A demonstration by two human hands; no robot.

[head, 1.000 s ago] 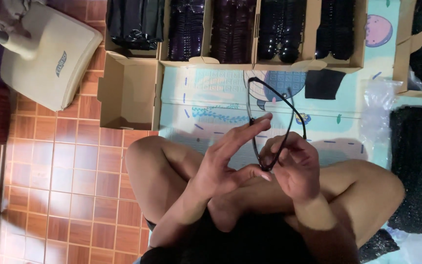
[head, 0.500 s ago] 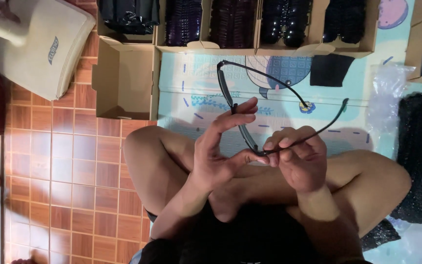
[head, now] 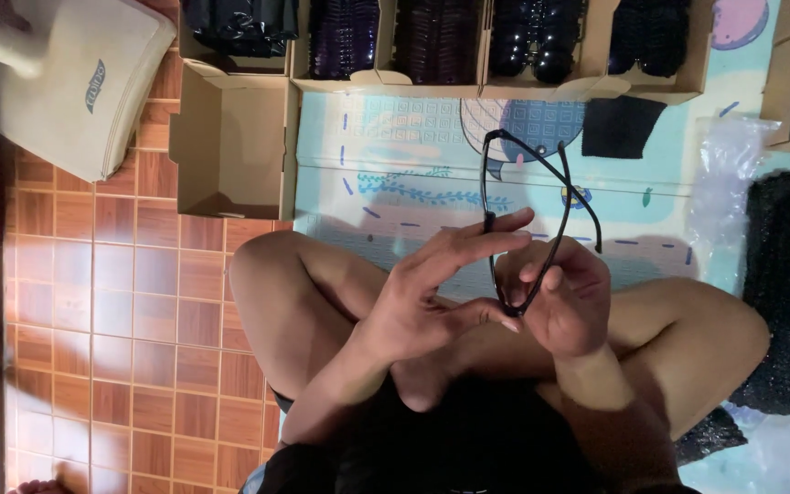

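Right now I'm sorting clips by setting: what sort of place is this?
Probably a home floor used for packing eyewear. The person sits cross-legged on a patterned play mat beside terracotta floor tiles, holding black glasses frames, with cardboard boxes of dark glasses lined up ahead.

**Open mat ahead, boxes behind it**

Beyond the knees, the patterned mat (head: 395, 174) lies open. A row of filled cardboard boxes (head: 468, 87) walls its far edge; an empty open box (head: 230, 146) flanks one side, crinkled plastic wrap (head: 729, 174) the other.

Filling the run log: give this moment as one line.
left hand: fingers on black thin-framed glasses | right hand: grips the glasses | behind: open empty cardboard box
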